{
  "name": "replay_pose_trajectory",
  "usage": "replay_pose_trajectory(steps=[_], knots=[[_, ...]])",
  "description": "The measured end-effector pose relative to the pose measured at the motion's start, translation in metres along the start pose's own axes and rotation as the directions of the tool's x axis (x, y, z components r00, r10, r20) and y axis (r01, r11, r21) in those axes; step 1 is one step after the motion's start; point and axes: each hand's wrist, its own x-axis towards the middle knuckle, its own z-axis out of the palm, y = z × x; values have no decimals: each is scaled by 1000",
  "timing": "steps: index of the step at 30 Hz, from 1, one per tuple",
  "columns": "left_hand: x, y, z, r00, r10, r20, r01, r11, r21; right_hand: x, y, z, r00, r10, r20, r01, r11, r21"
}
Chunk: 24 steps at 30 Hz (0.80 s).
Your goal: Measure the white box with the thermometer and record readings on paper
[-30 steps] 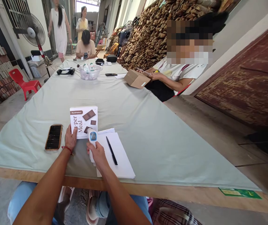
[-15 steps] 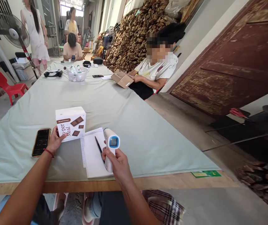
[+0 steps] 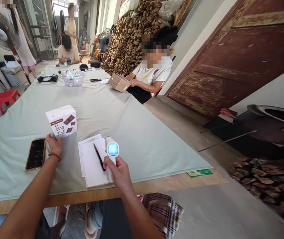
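Note:
My right hand [image 3: 118, 171] is wrapped round the grip of a white infrared thermometer [image 3: 112, 149], whose blue-rimmed screen is lit. It is held over the right edge of a stack of white paper [image 3: 93, 176]. A black pen [image 3: 98, 156] lies on the top sheet. My left hand [image 3: 54, 146], with a red string on the wrist, rests low at the near left corner of a white box [image 3: 63, 122] printed with chocolate pieces. Its fingers look apart and do not grip the box. Left of that hand lies a phone [image 3: 35, 154] in an orange-edged case.
A clear plastic basin [image 3: 73, 79] with bottles stands farther up the cloth-covered table [image 3: 132, 132]. At the right side a seated person [image 3: 151, 73] handles a cardboard box [image 3: 119, 83]. A red chair [image 3: 0, 94] and a fan [image 3: 1, 33] are at left.
My left hand has let go of the white box and moved down to its lower corner. The thermometer's screen has lit up. The view has turned to the right.

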Motion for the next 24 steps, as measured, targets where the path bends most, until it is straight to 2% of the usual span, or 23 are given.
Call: replay_pose_trajectory(steps=[1,2,3,4,6,8,10,14,18,20,22,24], knots=[[-11,-1,0,998,-10,-55,14,997,81,0,-1,0,1000,-2,-2,2,1000,-10],[-22,-1,-1,999,37,-15,-35,991,131,0,-2,0,1000,-4,-2,4,1000,-18],[-34,-1,-2,990,119,81,-131,979,158,1,-3,0,1000,-5,0,5,1000,-23],[-45,-1,-5,958,215,191,-246,955,163,2,-4,-1,1000,-6,2,6,1000,-25],[-64,1,-11,840,378,389,-461,876,144,4,-5,-3,1000,-7,1,7,1000,-22],[-75,5,-17,736,448,508,-590,793,155,8,-5,-6,1000,-8,-7,8,1000,-28],[-80,9,-20,686,459,565,-650,735,193,12,-5,-8,1000,-18,-19,17,999,-51],[-81,14,-21,661,446,603,-683,690,238,14,-8,-9,999,-43,-15,41,994,-102],[-81,13,-21,663,439,606,-681,691,245,16,-8,-7,997,-78,2,78,986,-148],[-81,13,-21,666,440,602,-677,695,242,24,-4,-11,994,-111,7,109,968,-226],[-82,13,-21,667,439,602,-677,695,242,39,2,-19,990,-140,-16,122,909,-399],[-82,14,-21,668,436,604,-677,693,248,58,9,-30,987,-140,-84,53,760,-647]])
